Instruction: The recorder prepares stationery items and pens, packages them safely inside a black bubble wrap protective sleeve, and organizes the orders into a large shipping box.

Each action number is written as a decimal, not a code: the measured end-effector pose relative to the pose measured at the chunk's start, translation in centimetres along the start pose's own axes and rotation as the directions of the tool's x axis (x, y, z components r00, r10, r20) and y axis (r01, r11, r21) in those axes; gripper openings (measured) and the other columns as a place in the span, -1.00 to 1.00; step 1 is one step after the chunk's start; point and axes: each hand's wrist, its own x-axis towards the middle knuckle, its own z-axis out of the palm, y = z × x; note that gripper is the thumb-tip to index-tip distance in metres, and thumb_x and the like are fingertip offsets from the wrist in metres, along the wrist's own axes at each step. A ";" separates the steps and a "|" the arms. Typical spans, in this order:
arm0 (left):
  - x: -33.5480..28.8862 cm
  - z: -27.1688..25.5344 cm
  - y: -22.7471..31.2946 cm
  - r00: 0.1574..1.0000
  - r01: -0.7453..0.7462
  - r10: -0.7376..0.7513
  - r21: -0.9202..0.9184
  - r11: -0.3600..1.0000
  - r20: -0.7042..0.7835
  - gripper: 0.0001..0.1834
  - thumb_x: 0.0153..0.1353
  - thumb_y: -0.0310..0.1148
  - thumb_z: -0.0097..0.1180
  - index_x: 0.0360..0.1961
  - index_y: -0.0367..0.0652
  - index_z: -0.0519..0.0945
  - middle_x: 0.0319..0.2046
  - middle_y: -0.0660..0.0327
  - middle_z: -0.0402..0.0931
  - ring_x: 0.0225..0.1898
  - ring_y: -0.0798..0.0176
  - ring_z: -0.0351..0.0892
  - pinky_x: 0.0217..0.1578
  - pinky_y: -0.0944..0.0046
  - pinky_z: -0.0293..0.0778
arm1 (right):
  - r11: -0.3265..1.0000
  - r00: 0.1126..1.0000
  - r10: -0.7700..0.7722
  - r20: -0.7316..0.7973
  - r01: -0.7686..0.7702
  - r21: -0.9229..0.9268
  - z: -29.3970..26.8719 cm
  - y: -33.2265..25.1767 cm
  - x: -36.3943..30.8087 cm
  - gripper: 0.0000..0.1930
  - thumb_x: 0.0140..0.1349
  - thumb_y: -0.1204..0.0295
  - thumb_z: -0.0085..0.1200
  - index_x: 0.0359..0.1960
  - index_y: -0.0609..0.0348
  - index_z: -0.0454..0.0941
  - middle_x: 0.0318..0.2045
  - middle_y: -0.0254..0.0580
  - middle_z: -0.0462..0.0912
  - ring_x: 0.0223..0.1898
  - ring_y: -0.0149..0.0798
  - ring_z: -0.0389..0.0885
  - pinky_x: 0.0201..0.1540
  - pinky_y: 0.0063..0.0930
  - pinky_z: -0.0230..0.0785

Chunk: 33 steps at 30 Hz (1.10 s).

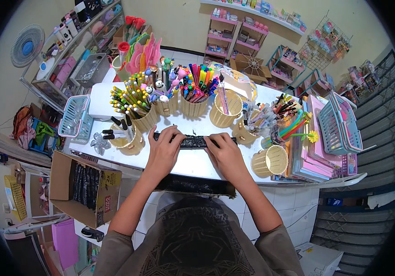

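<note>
A long, narrow package wrapped in shiny black plastic (193, 142) lies across the white table (193, 164) in front of me. My left hand (164, 149) grips its left end, fingers curled over the top. At the other end my right hand (226, 154) holds it the same way, with the thumb on the near side. What is inside the wrapping is hidden. Just beyond stand beige woven cups of pens, among them one with colourful markers (194, 107) and one with yellow-green pencils (145, 120).
On the left, an open cardboard box (62, 184) contains several similar black packages. A light-blue basket (75, 120) stands at the table's left end. To my right are an upright beige cup (269, 162), stacked pink notebooks (314, 156) and another blue basket (340, 126).
</note>
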 end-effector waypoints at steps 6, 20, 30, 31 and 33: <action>0.5 -1.0 0.6 0.997 -0.044 0.052 -0.143 0.989 0.053 -0.63 0.38 -0.52 0.33 0.20 -0.24 0.69 0.08 0.05 0.67 0.17 -0.12 0.67 0.34 -0.10 0.49 | 0.999 0.998 0.034 0.050 -0.032 -0.031 0.0 0.0 0.4 -0.63 0.32 0.52 0.29 0.15 0.36 0.73 0.03 -0.07 0.68 0.11 -0.02 0.63 0.15 -0.16 0.62; 0.9 0.9 0.4 0.997 0.017 -0.009 -0.101 0.995 0.080 -0.71 0.51 -0.30 0.29 0.15 -0.19 0.70 0.16 0.00 0.70 0.33 -0.10 0.64 0.52 -0.28 0.33 | 0.991 0.995 0.087 -0.039 -0.091 -0.096 2.2 -0.5 0.3 -0.54 0.33 0.51 0.31 0.27 0.32 0.68 0.00 -0.01 0.69 0.11 0.03 0.64 0.22 -0.06 0.51; 2.2 1.0 -0.2 0.988 -0.093 0.073 0.145 0.985 0.138 -0.56 0.50 -0.22 0.31 0.31 -0.10 0.66 -0.03 0.12 0.56 0.07 0.03 0.57 0.26 -0.16 0.34 | 0.973 0.995 0.075 0.072 -0.058 -0.225 1.9 -1.2 1.5 -0.38 0.38 0.38 0.29 0.39 0.51 0.50 0.08 0.05 0.57 0.16 0.04 0.53 0.33 -0.10 0.41; 2.5 0.8 -0.1 0.985 -0.109 0.091 0.124 0.986 0.149 -0.50 0.50 -0.18 0.31 0.37 -0.09 0.64 -0.01 0.11 0.56 0.08 0.02 0.56 0.26 -0.18 0.33 | 0.969 0.994 0.071 0.079 -0.050 -0.240 1.9 -1.0 1.5 -0.37 0.38 0.37 0.29 0.40 0.52 0.49 0.08 0.05 0.57 0.16 0.04 0.53 0.32 -0.11 0.41; 2.6 -0.2 0.2 0.980 -0.107 0.086 0.111 0.988 0.180 -0.45 0.49 -0.14 0.31 0.42 -0.08 0.61 0.03 0.11 0.56 0.10 0.01 0.55 0.27 -0.19 0.32 | 0.966 0.994 0.072 0.088 -0.048 -0.252 2.1 -0.5 1.7 -0.35 0.38 0.36 0.30 0.41 0.52 0.48 0.07 0.05 0.57 0.15 0.03 0.53 0.32 -0.12 0.41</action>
